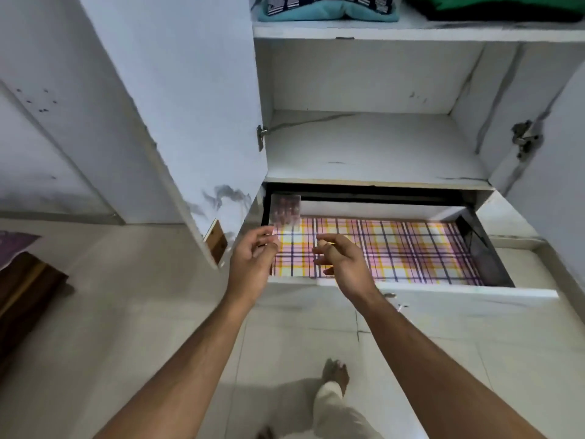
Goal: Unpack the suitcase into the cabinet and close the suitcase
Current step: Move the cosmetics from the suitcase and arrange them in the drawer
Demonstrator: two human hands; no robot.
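Pale floor tiles (133,312) with thin grout lines run beneath a white cabinet (357,144) whose painted surfaces are scuffed and streaked with grey marks. Its left door (177,99) stands swung open, a metal hinge showing at the inner edge, and the middle shelf (373,144) is a bare, flat white board. On the shelf above lie folded clothes: a teal garment (316,12) with a dark printed band, and a green and black one (493,7) beside it, both soft and rounded at the fold. Below the middle shelf a drawer (411,291) is pulled out, white-fronted with dark inner walls, its bottom lined with a smooth plaid sheet (395,248) in pink, yellow and dark purple stripes. The left hand (253,258) reaches over the drawer's near left corner and pinches a small flat rectangular card-like packet (286,212) by its lower edge between thumb and fingertips; the packet stands upright above the liner, glossy and blurred, with rows of small reddish dots whose nature cannot be made out. The right hand (342,258) hovers just beside it over the liner, fingers loosely curled and apart, holding nothing. Both forearms are bare. A bare foot (335,373) and a light trouser leg show on the tiles below, and at far left a dark wooden piece (22,289) with purple cloth (15,245) on it.
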